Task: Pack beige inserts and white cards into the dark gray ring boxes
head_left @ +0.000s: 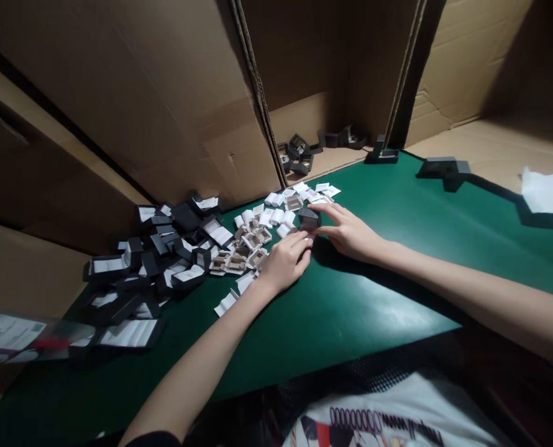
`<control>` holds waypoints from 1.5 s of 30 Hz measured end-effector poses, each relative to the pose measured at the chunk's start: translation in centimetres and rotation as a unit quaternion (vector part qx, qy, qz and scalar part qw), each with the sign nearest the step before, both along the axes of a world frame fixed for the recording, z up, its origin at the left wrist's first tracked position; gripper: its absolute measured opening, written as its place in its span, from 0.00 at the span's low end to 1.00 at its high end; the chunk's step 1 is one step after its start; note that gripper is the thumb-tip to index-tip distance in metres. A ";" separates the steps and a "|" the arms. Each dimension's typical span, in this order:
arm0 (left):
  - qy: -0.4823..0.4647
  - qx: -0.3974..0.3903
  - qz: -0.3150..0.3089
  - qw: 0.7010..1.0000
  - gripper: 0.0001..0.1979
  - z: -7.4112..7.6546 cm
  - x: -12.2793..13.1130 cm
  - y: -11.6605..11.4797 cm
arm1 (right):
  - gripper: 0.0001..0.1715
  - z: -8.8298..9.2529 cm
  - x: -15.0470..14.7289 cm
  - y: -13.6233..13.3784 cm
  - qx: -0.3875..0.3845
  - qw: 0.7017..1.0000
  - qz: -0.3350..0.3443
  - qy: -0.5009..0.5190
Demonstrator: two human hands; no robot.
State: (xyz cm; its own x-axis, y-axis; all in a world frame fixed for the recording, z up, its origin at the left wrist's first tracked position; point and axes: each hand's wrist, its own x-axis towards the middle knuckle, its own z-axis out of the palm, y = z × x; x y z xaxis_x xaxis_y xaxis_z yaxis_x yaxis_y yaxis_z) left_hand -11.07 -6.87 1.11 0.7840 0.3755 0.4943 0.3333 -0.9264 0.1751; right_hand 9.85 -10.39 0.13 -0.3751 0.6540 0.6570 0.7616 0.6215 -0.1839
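At mid-frame the right hand grasps a box with its fingers, but from here I can't tell whether the left hand does.

Green tabletop, glare near front edge; brown cardboard panels behind, partly shadowed.

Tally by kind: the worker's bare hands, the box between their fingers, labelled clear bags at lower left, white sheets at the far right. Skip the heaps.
Hands: 2 (left hand, right hand)
Box: 1
Clear bag: 1
White sheet: 1
Total: 5
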 end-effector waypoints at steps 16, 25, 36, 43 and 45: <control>0.037 0.073 -0.003 0.997 0.16 -0.2 -0.5 -0.3 | 0.12 0.3 8.7 2.5 -0.009 0.971 -0.226 0.074; 0.032 0.072 0.018 0.997 0.15 -0.2 -0.6 -0.2 | 0.31 0.4 16.7 1.3 -0.154 0.760 -0.630 0.035; 0.041 0.054 0.031 0.997 0.17 -0.2 -0.7 -0.1 | 0.27 0.0 14.7 2.3 -0.200 0.882 -0.417 0.090; 0.031 0.014 0.010 0.999 0.19 0.0 -0.6 -0.2 | 0.23 -0.2 11.6 2.5 -0.068 0.955 -0.272 0.100; 0.032 0.003 -0.004 0.999 0.22 0.1 -0.6 -0.3 | 0.12 0.0 10.7 2.3 -0.025 0.974 -0.200 0.099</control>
